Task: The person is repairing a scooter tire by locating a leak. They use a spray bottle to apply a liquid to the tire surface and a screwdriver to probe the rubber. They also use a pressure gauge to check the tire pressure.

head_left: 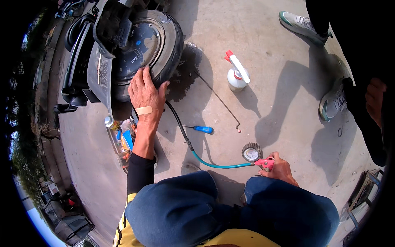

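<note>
My left hand (145, 94), with a plaster on its wrist side, lies against the lower rim and tyre of a scooter wheel (142, 51). Its fingers are stretched and the thumb stands apart. A hose (222, 166), black then teal, runs from behind that hand to a red tyre inflator (265, 163). My right hand (280, 171) is closed around the inflator's handle. Its round pressure gauge (251, 153) has a black ribbed cover and faces up. The hose's end at the wheel is hidden by my left hand.
On the concrete lie a blue-handled screwdriver (203, 129) and a thin metal rod (218, 100). A white spray bottle (237, 76) with a red nozzle stands beyond them. Left of my forearm sits a tray of supplies (122, 152). Another person's shoes (302, 26) are at the right.
</note>
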Demonstrator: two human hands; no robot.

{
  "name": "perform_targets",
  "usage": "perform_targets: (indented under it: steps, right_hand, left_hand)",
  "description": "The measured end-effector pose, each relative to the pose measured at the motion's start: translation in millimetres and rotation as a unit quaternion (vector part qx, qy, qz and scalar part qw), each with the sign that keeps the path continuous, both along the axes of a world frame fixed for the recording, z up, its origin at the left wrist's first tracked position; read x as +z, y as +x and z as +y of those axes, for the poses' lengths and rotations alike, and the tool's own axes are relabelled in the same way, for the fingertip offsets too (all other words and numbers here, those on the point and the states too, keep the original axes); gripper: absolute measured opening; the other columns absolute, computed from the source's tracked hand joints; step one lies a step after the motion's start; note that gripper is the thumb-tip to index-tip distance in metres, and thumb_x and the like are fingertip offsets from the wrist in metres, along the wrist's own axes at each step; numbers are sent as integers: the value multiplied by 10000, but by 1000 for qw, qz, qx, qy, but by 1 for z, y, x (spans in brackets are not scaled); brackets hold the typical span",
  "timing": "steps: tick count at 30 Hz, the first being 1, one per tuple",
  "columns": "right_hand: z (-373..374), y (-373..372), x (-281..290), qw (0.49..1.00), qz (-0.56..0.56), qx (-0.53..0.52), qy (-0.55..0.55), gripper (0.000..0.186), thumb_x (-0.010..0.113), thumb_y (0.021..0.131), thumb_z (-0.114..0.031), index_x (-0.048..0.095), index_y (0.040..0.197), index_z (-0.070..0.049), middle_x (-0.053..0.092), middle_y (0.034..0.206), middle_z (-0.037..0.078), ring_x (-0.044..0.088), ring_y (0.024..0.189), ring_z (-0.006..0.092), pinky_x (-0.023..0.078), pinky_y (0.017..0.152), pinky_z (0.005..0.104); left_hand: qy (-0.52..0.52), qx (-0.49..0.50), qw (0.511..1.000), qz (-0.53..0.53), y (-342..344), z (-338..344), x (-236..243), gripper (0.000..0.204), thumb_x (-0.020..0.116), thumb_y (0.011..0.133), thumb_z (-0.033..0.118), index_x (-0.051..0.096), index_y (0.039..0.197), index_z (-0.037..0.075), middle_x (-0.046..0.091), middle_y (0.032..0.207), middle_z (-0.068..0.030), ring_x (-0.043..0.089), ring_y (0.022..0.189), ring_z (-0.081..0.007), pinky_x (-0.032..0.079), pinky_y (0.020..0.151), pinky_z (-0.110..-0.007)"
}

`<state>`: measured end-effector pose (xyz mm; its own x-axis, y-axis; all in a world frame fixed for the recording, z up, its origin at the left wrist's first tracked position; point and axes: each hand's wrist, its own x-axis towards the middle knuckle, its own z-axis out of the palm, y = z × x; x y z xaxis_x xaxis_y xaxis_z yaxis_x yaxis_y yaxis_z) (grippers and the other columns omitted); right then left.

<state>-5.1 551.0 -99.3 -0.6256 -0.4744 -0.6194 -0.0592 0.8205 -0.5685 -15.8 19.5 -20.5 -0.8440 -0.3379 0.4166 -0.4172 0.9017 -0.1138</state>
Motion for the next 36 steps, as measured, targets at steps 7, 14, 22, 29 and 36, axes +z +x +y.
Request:
perform_targets:
  steps: [7,14,22,29,36]
  right_hand:
    - [-22,19,-7,998,-63,-7,12,604,909,758,-343,625,1237,-109,778,1055,206,758,1009,424,598,882,492]
    - [-13,1,-24,962,-264,-34,-66,467,891,805,-376,776,1123,-54,792,967,179,766,930,321,590,848,419]
    - [-33,-53,25,903,-423,-39,-61,412,805,923,-355,765,1211,-63,775,1023,63,693,954,153,540,864,338]
    - [-24,-57,33,795,-555,-193,-150,497,712,1022,-241,635,1474,-50,746,1198,90,687,1042,141,543,931,308]
    - [-40,-31,-6,740,-602,-272,-131,438,715,1042,-133,631,1465,-54,707,1167,70,668,1001,106,545,879,269]
  left_hand:
    - [-27,-5,998,-51,-3,-5,17,822,915,832,424,574,1454,9,591,1377,-196,568,1273,-391,437,1093,-508]
    - [-72,-28,993,-85,-5,-12,21,816,900,822,490,589,1405,11,600,1299,-172,571,1201,-368,448,1029,-491]
    - [-93,0,990,-107,-71,11,15,775,841,832,626,615,1239,6,586,1161,-145,592,1107,-344,465,922,-472]
    - [55,-67,994,-60,-74,17,16,782,780,977,310,433,1576,-54,501,1547,-291,496,1418,-469,413,1185,-520]
    - [31,15,993,-109,8,7,36,796,797,962,255,421,1610,-13,482,1563,-279,462,1448,-469,372,1222,-533]
